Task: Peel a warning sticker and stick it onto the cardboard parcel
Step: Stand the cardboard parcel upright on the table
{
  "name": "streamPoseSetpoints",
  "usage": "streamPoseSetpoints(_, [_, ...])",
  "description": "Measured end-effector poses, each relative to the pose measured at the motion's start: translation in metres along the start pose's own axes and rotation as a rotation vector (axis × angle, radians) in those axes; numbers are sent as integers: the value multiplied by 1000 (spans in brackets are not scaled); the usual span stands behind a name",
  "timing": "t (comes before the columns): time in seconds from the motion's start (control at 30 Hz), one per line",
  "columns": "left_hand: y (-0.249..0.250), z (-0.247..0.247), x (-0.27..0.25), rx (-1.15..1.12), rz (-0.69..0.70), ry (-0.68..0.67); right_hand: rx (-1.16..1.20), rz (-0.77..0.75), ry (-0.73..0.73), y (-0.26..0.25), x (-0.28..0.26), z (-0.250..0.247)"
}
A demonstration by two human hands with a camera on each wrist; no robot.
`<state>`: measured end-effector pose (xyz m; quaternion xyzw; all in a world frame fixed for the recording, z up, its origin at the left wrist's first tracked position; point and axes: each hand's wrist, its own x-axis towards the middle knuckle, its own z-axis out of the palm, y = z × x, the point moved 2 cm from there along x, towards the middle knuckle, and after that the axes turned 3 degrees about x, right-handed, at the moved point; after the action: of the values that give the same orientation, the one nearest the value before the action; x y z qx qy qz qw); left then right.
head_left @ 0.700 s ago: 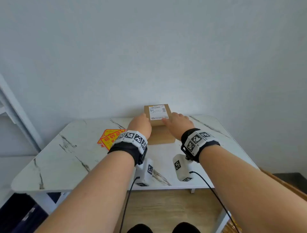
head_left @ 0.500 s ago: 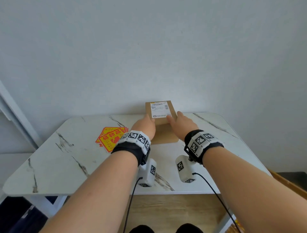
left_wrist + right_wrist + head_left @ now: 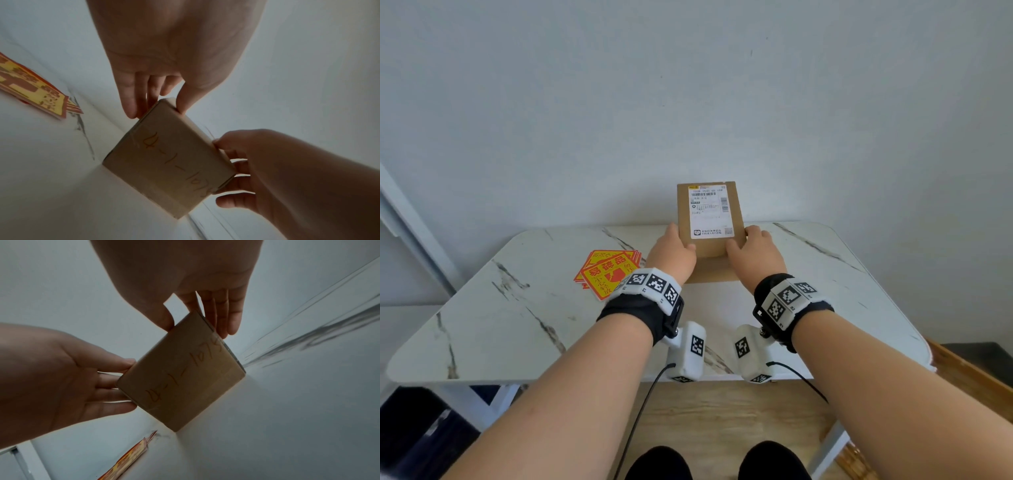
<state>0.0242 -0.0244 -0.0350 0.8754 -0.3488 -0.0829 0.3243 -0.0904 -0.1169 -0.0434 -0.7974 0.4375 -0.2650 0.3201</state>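
The cardboard parcel (image 3: 710,219) is a small, flat, plain brown box, tipped up on its near edge at the far middle of the table (image 3: 493,329) so that its broad labelled face is turned toward the head camera. A white shipping label (image 3: 709,212) covers most of that face, printed with a barcode at the top, small lines of text too fine to read, the figure "1045" partway down and a small square code in the lower corner. On the opposite face, seen from both wrist cameras, orange handwriting (image 3: 176,164) runs lengthwise; it looks like digits and dashes, something like "4-1-1075", though the strokes are not clear. The left hand (image 3: 671,253) grips the parcel's left edge, thumb on one face and fingers on the other, and the right hand (image 3: 755,255) grips the right edge the same way. To the left of the parcel, lying flat on the white marble-patterned top, is a small stack of warning stickers (image 3: 608,272), diamond-shaped, yellow with red borders and red Chinese characters, a broken-glass symbol in the middle. A pale wall (image 3: 688,102) rises behind the table.
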Motion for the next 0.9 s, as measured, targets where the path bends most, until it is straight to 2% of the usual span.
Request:
streamPoseSetpoints(0.17, [2, -9, -12, -29, 42, 1, 15, -5, 12, -1, -14, -4])
streamPoseSetpoints(0.3, [-1, -11, -20, 6, -4, -6, 36, 2, 16, 0, -25, -3])
streamPoseSetpoints(0.5, [-12, 6, -32, 0, -47, -145, -54, 73, -45, 18, -39, 4])
streamPoseSetpoints(0.63, [-13, 14, -39, -57, -43, -180, -54, 69, -38, 23, -40, 6])
streamPoseSetpoints(0.8, [-17, 21, -41, -2, -32, -237, -51, 98, -46, 22, -42, 7])
streamPoseSetpoints(0.9, [-15, 13, -41, 42, -47, -247, -29, 103, 11, 17, -45, 2])
